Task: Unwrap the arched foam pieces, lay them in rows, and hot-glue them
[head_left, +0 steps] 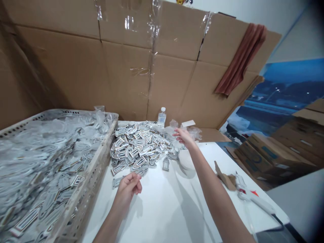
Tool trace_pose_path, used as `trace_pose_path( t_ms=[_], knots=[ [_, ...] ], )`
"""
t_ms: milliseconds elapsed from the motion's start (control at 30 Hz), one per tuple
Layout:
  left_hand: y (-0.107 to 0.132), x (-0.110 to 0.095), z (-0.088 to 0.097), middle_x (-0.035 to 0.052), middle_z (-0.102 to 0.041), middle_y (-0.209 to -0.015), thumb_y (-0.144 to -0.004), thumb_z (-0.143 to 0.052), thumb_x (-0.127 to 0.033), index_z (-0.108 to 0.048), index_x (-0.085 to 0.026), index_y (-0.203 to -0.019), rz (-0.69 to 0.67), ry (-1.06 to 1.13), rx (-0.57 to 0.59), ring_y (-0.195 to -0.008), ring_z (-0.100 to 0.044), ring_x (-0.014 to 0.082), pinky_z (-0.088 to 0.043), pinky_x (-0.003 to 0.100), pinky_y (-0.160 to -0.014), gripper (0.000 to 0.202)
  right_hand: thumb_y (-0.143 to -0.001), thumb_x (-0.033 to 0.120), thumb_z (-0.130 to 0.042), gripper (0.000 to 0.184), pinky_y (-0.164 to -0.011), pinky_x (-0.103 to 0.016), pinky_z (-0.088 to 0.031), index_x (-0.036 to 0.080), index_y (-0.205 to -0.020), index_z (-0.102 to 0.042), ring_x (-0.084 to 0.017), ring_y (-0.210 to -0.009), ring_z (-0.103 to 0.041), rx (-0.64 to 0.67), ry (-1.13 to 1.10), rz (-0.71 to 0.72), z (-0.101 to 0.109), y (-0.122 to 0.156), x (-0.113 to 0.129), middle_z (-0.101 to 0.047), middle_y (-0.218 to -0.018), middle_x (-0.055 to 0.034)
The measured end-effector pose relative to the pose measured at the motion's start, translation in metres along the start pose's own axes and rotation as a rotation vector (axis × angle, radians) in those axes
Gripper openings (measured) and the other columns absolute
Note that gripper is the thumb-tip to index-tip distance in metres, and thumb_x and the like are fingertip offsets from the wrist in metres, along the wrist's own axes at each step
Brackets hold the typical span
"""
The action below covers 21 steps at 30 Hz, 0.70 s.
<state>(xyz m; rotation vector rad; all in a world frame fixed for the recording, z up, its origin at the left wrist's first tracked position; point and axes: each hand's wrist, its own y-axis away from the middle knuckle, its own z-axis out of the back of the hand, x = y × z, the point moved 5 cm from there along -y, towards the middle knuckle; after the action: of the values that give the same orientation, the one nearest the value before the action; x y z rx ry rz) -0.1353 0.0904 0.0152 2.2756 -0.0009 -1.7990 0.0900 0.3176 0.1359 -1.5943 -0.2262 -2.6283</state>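
My left hand (129, 186) is just above the white table at the near edge of a heap of small grey arch-shaped pieces (143, 143). Its fingers are curled in against the thumb, and I cannot make out whether anything is between them. One grey piece (116, 182) lies partly behind this hand. My right hand (183, 136) reaches to the far right of the heap with fingers apart, beside crumpled clear plastic bags (195, 133); it shows nothing held. Below it on the table is a round whitish object (186, 160), partly hidden by my forearm. A single grey piece (165, 164) lies apart from the heap.
A plastic crate (101, 155) full of bagged grey pieces stands at the left. A clear bottle (162, 117) is behind the heap against a cardboard wall (174, 87). A glue gun (253, 195) with a cord and a torn cardboard scrap (226, 179) lie at the right.
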Motion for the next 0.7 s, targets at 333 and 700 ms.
trace_pose_path(
  t_ms=[333, 700],
  knots=[
    [0.001, -0.020, 0.039, 0.0025, -0.063, -0.090, -0.093, -0.051, -0.043, -0.058, -0.015, -0.108, -0.251, -0.379, -0.303, -0.072, -0.061, 0.0127, -0.053, 0.031, -0.066, 0.032, -0.090, 0.026, -0.059, 0.022, -0.083, -0.039, -0.049, 0.016, -0.110, -0.060, -0.018, -0.090, -0.061, 0.039, 0.367, 0.264, -0.093, 0.122, -0.050, -0.064, -0.104, -0.0051],
    [0.016, -0.021, 0.054, 0.0161, -0.057, -0.122, -0.078, -0.060, -0.046, -0.049, -0.017, -0.130, -0.360, -1.092, -0.584, -0.118, -0.052, 0.0359, -0.043, 0.051, -0.096, 0.060, -0.084, 0.038, -0.058, 0.034, -0.074, -0.033, -0.047, 0.021, -0.114, -0.058, -0.026, -0.095, -0.063, 0.064, 0.610, 0.386, -0.144, 0.152, -0.050, -0.062, -0.107, -0.0085]
  ],
)
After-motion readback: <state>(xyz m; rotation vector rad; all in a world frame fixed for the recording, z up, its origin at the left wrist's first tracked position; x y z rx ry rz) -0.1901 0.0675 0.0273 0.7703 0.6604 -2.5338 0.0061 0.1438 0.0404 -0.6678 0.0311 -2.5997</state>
